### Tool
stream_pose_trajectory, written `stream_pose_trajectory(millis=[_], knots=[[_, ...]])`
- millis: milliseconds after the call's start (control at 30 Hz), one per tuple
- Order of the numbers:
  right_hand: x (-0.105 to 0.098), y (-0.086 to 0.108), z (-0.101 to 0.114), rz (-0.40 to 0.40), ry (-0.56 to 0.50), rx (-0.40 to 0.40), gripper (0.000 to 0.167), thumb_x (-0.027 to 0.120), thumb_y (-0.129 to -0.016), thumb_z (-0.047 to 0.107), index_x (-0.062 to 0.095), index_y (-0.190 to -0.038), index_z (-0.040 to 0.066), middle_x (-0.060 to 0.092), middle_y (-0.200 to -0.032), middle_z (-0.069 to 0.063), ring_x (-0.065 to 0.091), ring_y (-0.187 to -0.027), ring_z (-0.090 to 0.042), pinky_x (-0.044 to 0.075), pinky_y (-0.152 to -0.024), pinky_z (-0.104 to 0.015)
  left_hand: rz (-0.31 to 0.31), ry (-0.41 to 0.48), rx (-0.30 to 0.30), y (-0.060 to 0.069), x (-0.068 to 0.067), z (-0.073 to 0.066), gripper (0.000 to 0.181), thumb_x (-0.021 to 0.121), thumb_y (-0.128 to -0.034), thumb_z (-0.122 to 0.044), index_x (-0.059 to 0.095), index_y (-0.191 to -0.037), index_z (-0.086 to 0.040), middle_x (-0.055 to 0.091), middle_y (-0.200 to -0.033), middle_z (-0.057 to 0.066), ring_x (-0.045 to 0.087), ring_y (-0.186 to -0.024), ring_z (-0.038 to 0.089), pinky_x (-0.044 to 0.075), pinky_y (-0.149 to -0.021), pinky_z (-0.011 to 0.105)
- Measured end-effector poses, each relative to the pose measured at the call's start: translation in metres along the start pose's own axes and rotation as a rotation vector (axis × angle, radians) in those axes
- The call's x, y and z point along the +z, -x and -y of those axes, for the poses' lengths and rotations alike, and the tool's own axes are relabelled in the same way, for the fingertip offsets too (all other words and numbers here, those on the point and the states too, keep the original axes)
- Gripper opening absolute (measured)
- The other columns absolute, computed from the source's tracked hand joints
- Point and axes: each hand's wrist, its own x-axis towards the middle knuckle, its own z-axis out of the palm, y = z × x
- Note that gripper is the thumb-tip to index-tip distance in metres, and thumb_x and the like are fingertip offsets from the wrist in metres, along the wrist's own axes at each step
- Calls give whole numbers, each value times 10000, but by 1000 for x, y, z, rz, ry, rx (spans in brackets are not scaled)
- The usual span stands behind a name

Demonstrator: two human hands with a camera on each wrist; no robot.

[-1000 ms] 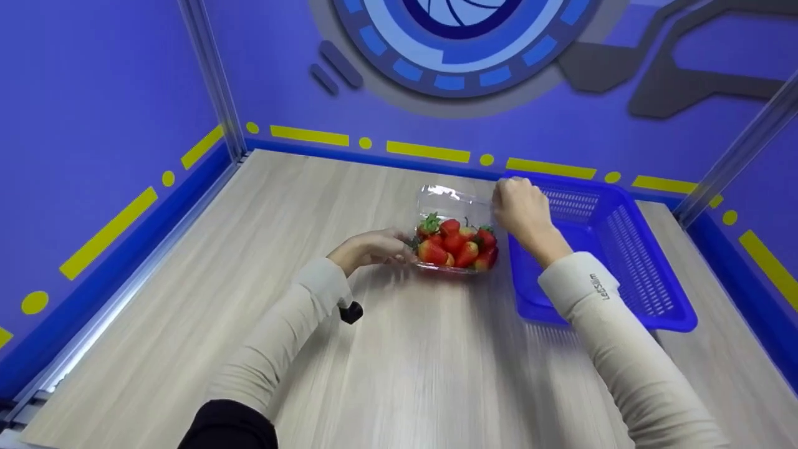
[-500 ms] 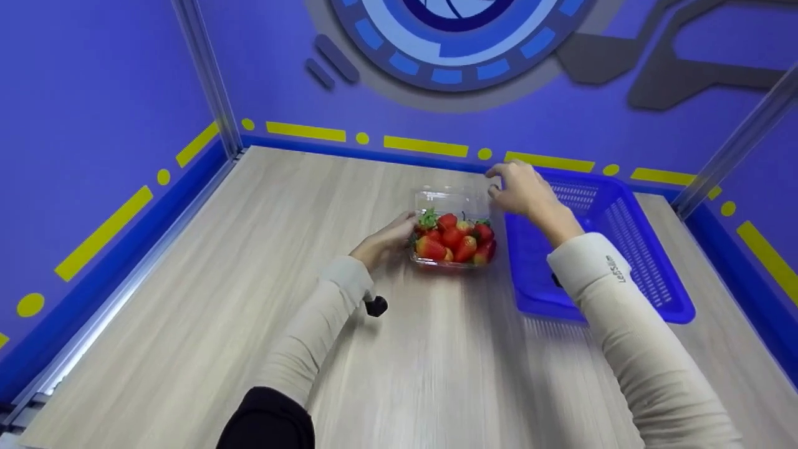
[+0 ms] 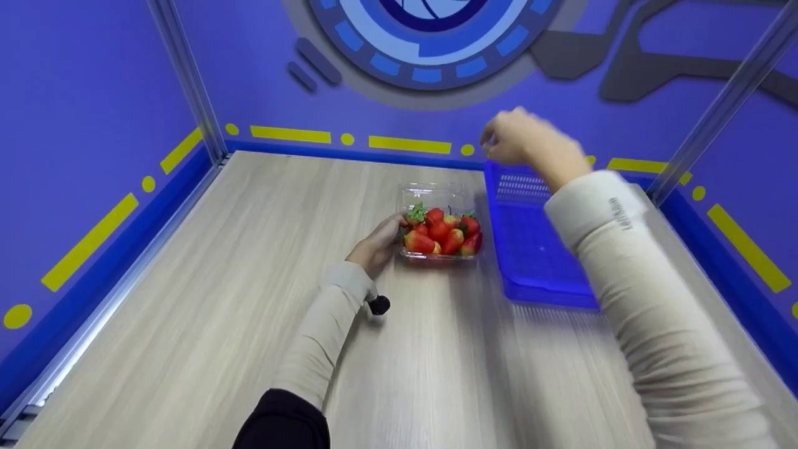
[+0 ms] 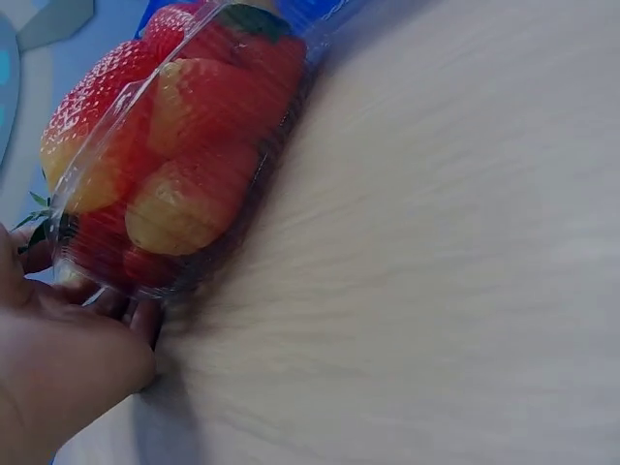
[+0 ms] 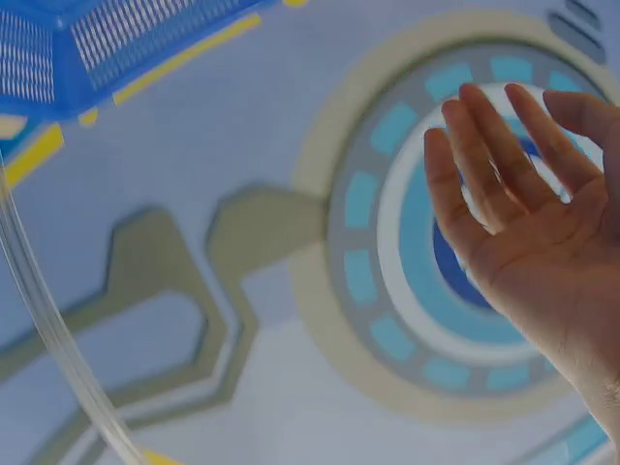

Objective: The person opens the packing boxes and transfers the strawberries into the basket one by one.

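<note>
My left hand (image 3: 376, 243) touches the thin plastic box (image 3: 439, 256) on the table (image 3: 299, 237); if it grips, I cannot tell. My right hand (image 5: 547, 247) is empty, fingers stretched. Strawberries (image 3: 439, 232) probably bruise easily; better hold the box's low walls.

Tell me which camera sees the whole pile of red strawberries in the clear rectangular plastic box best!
The head view: it shows the red strawberries heaped in the open clear rectangular plastic box from above, though small. The left wrist view shows only some, bigger, partly through the box's side. The right wrist view shows none.
</note>
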Motion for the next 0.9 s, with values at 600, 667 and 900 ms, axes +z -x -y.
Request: stream_pose_trajectory(millis=[600,667,900], knots=[[140,-35,20,310,-73,150,607,711,-869,-28,520,-1424,127,595,-1362,-192,551,-1181,-355,483,-1078,-531,-97,-33,74,-1,12,5,491,437,-908,-43,576,-1379,-58,500,-1429,94,422,-1225,170,348,-957,241],[143,-37,17,311,-64,161,596,757,-851,-24,551,-1374,175,598,-1316,-178,545,-1132,-348,507,-1035,-536,-94,-32,63,-2,10,3,552,447,-913,-44,536,-1457,-64,468,-1513,105,409,-1266,167,346,-987,242],[149,-27,17,255,73,18,453,785,-853,27,638,-1272,118,662,-1198,-170,603,-1035,-319,566,-911,-445,-95,-43,53,-1,2,8,541,449,-926,-60,536,-1460,-53,476,-1522,108,402,-1306,171,318,-1104,287]])
